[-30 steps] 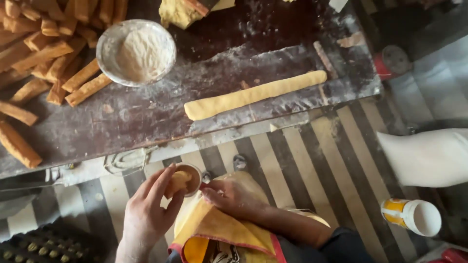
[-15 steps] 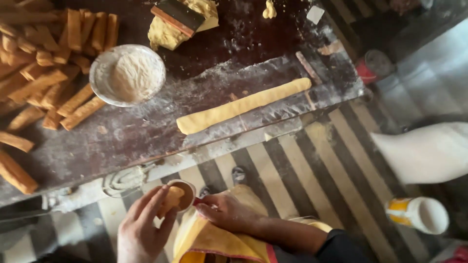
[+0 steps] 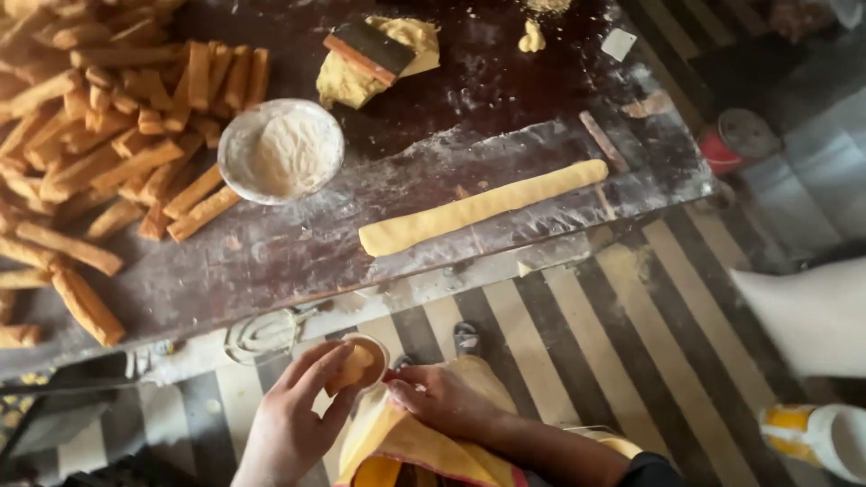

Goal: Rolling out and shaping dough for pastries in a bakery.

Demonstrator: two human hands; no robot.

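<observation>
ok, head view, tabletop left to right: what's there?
Pile of cut dough sticks → bowl of flour → dough lump with scraper → long dough roll → small dough bit.

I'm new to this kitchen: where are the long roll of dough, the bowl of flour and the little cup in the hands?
Roll of dough (image 3: 483, 208), head view, middle of its length.
Bowl of flour (image 3: 231, 144), head view, left rim.
Little cup (image 3: 380, 347), head view, right rim.
</observation>
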